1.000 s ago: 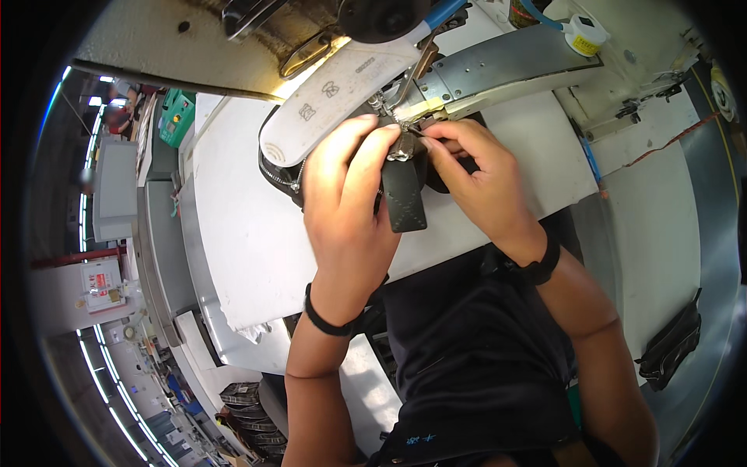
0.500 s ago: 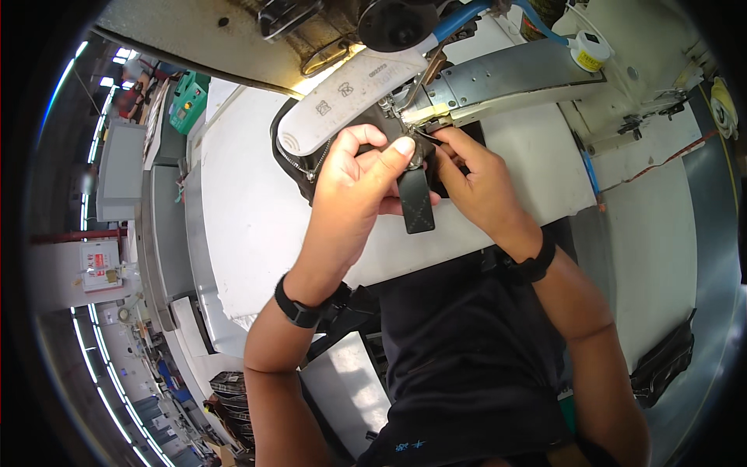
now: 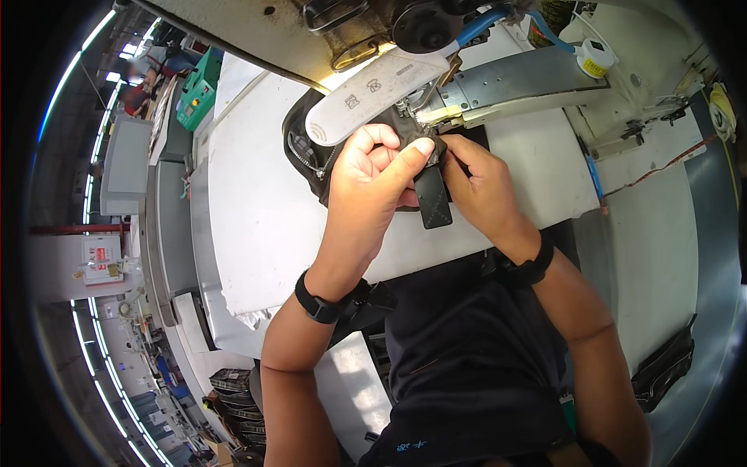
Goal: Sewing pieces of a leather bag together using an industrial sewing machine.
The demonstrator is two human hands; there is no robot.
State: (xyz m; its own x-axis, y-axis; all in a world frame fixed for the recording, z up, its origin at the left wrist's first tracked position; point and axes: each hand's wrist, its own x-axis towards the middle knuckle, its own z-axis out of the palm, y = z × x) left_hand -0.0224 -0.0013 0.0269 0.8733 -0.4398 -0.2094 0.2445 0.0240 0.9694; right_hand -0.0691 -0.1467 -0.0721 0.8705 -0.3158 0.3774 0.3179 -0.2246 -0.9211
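A dark fabric bag (image 3: 311,152) with a curved metal zipper lies under the head of a sewing machine (image 3: 498,86). My left hand (image 3: 377,167) pinches the bag's edge, thumb on top, close to the needle area. From that edge a black strap tab (image 3: 434,204) with stitching hangs toward me. My right hand (image 3: 482,183) grips the same edge from the other side, its fingertips close to the left thumb. The fingers of both hands partly hide the gripped fabric. A long white lamp cover (image 3: 373,93) sits just above the bag.
A white worktable (image 3: 257,233) spreads beneath the machine, its front edge near my body. A blue hose (image 3: 478,27) runs to the machine head. A green box (image 3: 198,89) stands at the far left. Dark bags (image 3: 669,362) lie low on the right.
The bag, strap tab and my left hand have shifted slightly to the right in the picture, as has the machine. My right hand has drawn closer to the left thumb.
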